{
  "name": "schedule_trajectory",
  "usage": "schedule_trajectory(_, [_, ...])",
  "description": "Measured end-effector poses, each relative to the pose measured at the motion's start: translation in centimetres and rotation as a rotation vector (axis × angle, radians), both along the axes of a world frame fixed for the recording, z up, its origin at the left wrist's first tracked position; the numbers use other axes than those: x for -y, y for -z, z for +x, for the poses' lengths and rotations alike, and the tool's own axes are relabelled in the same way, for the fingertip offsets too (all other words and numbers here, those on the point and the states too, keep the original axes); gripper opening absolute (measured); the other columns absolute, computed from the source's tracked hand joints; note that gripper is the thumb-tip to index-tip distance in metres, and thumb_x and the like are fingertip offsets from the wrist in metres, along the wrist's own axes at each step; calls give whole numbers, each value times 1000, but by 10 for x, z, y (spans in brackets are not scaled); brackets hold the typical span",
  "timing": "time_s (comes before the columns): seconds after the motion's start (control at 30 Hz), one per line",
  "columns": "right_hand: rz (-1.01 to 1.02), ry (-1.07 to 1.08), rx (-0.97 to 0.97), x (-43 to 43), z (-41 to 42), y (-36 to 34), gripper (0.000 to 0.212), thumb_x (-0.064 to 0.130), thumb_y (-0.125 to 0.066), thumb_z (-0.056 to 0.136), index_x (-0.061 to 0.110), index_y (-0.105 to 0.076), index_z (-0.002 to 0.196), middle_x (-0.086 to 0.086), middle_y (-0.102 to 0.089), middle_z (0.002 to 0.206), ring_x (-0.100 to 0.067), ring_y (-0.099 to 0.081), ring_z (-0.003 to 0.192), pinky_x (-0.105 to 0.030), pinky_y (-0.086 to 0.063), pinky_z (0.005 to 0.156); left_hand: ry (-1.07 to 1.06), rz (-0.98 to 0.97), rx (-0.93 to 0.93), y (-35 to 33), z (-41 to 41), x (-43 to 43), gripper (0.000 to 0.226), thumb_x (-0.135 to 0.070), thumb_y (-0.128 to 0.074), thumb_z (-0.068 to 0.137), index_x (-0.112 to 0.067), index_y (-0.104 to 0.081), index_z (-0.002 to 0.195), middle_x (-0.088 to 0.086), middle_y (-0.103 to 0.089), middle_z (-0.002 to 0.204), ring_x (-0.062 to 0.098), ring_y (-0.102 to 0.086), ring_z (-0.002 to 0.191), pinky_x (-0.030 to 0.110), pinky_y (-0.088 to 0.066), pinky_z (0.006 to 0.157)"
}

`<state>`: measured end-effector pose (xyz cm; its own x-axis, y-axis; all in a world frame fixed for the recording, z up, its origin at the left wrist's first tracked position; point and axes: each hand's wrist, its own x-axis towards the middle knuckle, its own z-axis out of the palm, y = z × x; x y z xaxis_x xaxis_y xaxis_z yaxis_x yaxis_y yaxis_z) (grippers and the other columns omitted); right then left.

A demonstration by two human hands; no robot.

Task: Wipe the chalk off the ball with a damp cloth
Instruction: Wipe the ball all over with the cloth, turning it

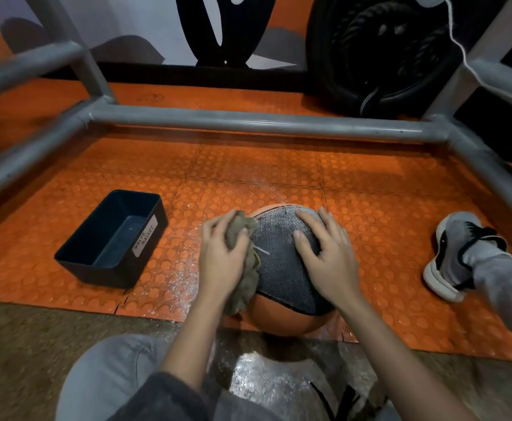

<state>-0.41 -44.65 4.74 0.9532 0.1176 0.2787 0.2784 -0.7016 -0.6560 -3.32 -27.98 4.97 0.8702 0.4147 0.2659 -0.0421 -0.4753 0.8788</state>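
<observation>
An orange and dark grey ball (282, 268) sits on the orange studded floor mat in front of me. Its far upper part looks pale with chalk. My left hand (221, 259) grips an olive-brown cloth (242, 287) and presses it against the ball's left side. The cloth hangs down under my palm. My right hand (327, 259) lies spread on the ball's upper right, fingers straight, steadying it.
A black bin (112, 241) labelled "waste basket" stands to the left on the mat (370, 208). White chalk dust is scattered on the mat near the ball. A grey metal frame (248, 123) runs across behind. My shoe (455, 253) is at the right; a black tyre (379, 50) at the back.
</observation>
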Motion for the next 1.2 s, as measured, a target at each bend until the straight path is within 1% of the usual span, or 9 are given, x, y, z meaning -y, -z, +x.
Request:
schedule_trajectory(0.07, [-19, 21, 1, -3, -2, -1, 65, 68, -25, 80, 40, -48, 134, -1, -30, 154, -18, -22, 143, -36, -10, 116, -61, -67, -91, -2, 8, -3, 28, -22, -56, 93, -19, -62, 120, 0, -52, 117, 19, -50, 114, 28, -37, 98])
schedule_trajectory(0.17, [-9, 44, -9, -3, -1, -2, 71, 69, -20, 76, 40, -48, 134, -1, -31, 153, -19, -23, 142, -37, -13, 116, -16, 50, 24, -6, -3, 9, 17, -24, -59, 89, -20, -71, 100, -3, -59, 102, 19, -55, 102, 29, -41, 90])
schedule_trajectory(0.33, [40, 6, -32, 5, 3, -1, 55, 61, -34, 83, 41, -49, 132, 0, -32, 152, -17, -24, 142, -41, -19, 116, 188, 289, 265, -5, -27, 27, 22, -29, -55, 86, -16, -73, 90, -8, -60, 94, 9, -53, 90, 10, -33, 86])
schedule_trajectory(0.47, [46, 14, -16, 2, 1, -2, 63, 66, -30, 79, 39, -50, 133, -2, -34, 152, -19, -26, 141, -43, -23, 114, 72, -18, 96, -2, 2, -2, 14, -16, -63, 88, -27, -70, 86, -10, -61, 93, 10, -57, 94, 23, -43, 87])
schedule_trajectory(0.57, [53, 30, -9, 1, -1, -2, 67, 68, -25, 76, 40, -51, 132, -1, -35, 151, -20, -28, 140, -45, -25, 113, -58, -232, -30, 2, 14, -13, 20, -12, -63, 88, -30, -67, 81, -5, -64, 93, 16, -60, 99, 19, -44, 82])
schedule_trajectory(0.7, [79, 50, -1, 4, 2, -3, 66, 67, -26, 75, 40, -53, 129, -1, -39, 148, -21, -32, 137, -45, -29, 110, 22, -83, 105, -3, -2, 10, 17, -16, -64, 86, -32, -69, 81, -10, -63, 93, 10, -57, 95, 28, -43, 91])
schedule_trajectory(0.83, [78, 24, 3, 6, 2, 2, 63, 68, -28, 77, 42, -53, 129, 2, -39, 148, -19, -32, 137, -45, -31, 109, 206, 205, 223, -9, -14, 21, 17, -31, -58, 83, -23, -73, 87, -20, -58, 90, 9, -55, 93, 18, -33, 91])
schedule_trajectory(1.07, [101, 27, 8, 3, 2, 1, 63, 68, -30, 76, 43, -54, 128, 3, -41, 147, -17, -34, 136, -43, -31, 110, -66, -323, 5, -3, 8, -9, 21, -12, -71, 82, -31, -62, 80, -17, -65, 83, -14, -57, 71, 21, -46, 77])
schedule_trajectory(1.2, [109, 47, 10, 5, 4, 1, 62, 67, -30, 75, 42, -56, 126, 5, -43, 144, -17, -37, 133, -41, -35, 106, -24, -229, 54, -7, -1, 6, 23, -11, -72, 81, -33, -65, 76, -10, -67, 86, 1, -61, 83, 28, -50, 85])
